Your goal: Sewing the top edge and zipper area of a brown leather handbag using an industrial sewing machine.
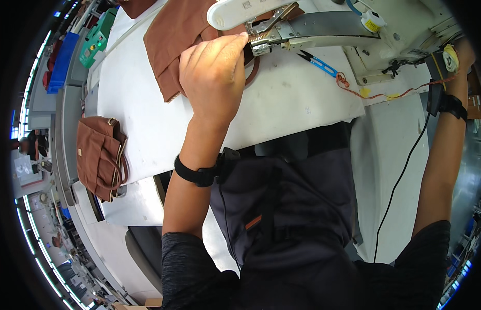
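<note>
My left hand (214, 72) is closed, its fingers curled over part of a brown bag (170, 46) beside the sewing machine's needle area (261, 44). A loop of the bag's handle (254, 72) shows to the right of the hand. What lies under the fingertips is hidden. The bag rests on the white table and runs beneath the white machine head (245, 13). At the far right edge my right hand (464, 54) reaches up by the machine's right end, next to a spool of pale yellow thread (450, 58). Its fingers are mostly out of sight.
Blue thread snips (318, 63) lie on the table, tied to an orange cord (375, 96) running right. Another brown handbag (101, 157) sits at the table's left edge. Farther left are a green box (98, 39) and a blue bin (63, 63). A black cable (401, 181) hangs by my right arm.
</note>
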Demonstrator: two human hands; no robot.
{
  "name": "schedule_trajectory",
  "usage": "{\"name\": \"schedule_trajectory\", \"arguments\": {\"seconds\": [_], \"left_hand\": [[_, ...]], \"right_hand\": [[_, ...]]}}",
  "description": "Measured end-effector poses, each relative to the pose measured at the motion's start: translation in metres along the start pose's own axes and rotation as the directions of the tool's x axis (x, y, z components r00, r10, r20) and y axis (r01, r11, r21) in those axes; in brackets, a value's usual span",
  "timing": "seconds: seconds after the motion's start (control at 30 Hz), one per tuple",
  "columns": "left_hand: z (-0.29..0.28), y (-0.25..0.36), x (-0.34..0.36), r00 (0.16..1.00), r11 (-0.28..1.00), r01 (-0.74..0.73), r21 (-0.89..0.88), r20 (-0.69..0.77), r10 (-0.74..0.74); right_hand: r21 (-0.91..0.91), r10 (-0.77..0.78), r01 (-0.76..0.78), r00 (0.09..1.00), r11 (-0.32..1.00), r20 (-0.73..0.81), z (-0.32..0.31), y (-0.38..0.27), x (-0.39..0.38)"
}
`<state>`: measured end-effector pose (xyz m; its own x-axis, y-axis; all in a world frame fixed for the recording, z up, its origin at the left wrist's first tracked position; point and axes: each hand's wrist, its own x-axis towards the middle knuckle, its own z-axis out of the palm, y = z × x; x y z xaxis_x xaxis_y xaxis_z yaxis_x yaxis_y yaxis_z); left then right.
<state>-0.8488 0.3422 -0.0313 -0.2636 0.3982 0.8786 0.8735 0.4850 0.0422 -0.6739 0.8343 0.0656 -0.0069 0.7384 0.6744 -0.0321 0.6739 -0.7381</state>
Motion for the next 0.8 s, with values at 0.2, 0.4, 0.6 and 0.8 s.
{"name": "schedule_trajectory", "arguments": {"seconds": [0.2, 0.4, 0.6, 0.8], "left_hand": [[-0.006, 0.003, -0.001, 0.994, 0.996, 0.085, -0.028, 0.073, -0.083], [-0.013, 0.010, 0.008, 0.996, 0.999, 0.037, -0.006, 0.082, -0.036], [-0.018, 0.011, 0.010, 0.993, 0.999, 0.040, -0.001, 0.110, -0.039], [-0.020, 0.009, 0.013, 0.996, 0.999, -0.010, -0.037, 0.087, 0.013]], "right_hand": [[0.082, 0.201, -0.204, 0.979, 0.976, 0.041, 0.024, 0.002, 0.028], [-0.278, 0.006, 0.050, 0.980, 0.959, 0.197, 0.021, -0.011, 0.100], [-0.418, 0.161, 0.066, 0.859, 0.906, 0.485, 0.049, -0.018, 0.155], [0.093, 0.033, -0.033, 0.999, 0.995, 0.005, 0.040, 0.018, 0.056]]}}
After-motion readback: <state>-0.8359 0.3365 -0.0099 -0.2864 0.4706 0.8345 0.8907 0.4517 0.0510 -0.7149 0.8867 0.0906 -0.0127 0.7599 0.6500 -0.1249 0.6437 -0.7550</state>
